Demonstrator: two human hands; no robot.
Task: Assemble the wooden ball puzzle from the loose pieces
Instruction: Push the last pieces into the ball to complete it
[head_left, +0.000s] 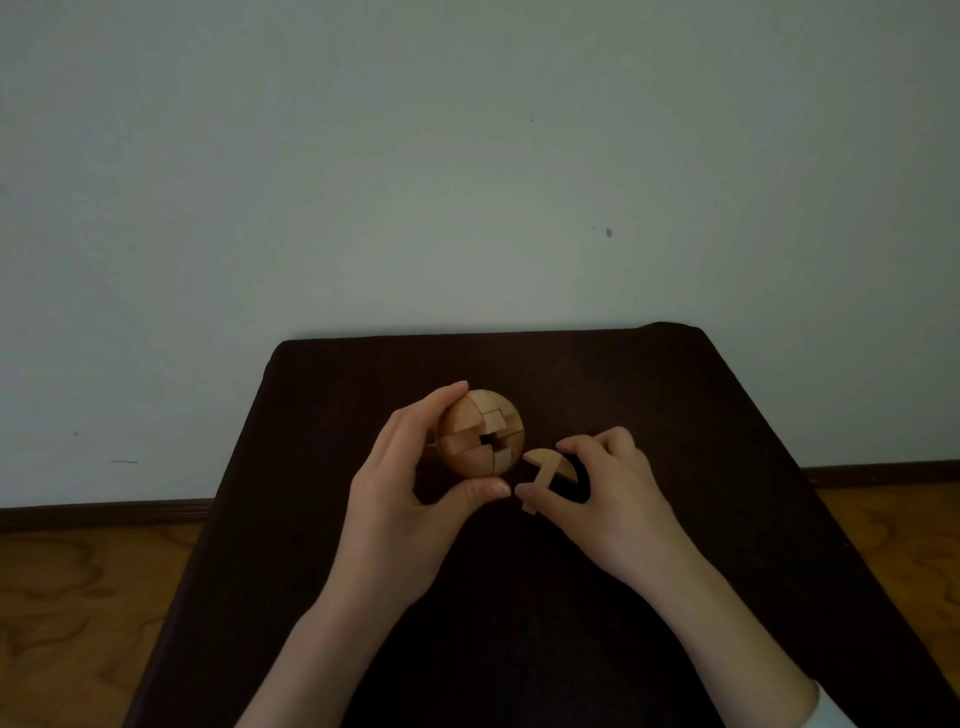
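Observation:
A wooden ball puzzle (480, 432) of light interlocking blocks sits mid-table with a dark gap in its front face. My left hand (400, 483) cups it from the left, fingers over the top and thumb under its lower right. Just right of the ball, my right hand (608, 488) pinches a loose wooden piece (546, 468), a curved cap with a straight stem pointing down-left. The piece is close to the ball but apart from it.
The dark brown table (675, 415) stands against a pale wall (467, 182). Its far edge runs just behind the ball. Wooden floor (78, 597) shows to the left and right of the table.

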